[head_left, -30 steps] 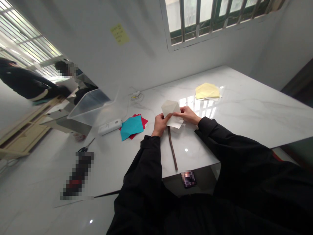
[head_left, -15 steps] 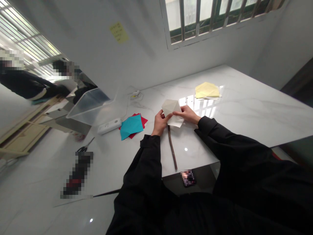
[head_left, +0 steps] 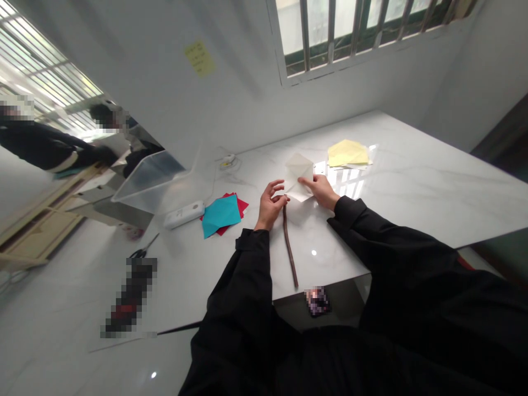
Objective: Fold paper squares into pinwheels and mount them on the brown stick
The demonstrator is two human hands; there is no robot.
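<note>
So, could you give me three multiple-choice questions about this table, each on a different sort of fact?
1. Where does the teal paper lie?
A. Inside the clear plastic bin
B. On the red paper
C. Under the yellow paper

2. What colour is the note on the wall?
A. Yellow
B. Blue
C. Green

3. What is the left hand doing?
A. Gripping the scissors
B. Pressing on the yellow paper
C. Held open and empty, beside the folded white paper

Answers:
1. B, because the teal sheet overlaps the red one on the tabletop.
2. A, because the note shows pale yellow against the wall.
3. C, because its fingers are spread with nothing between them.
</note>
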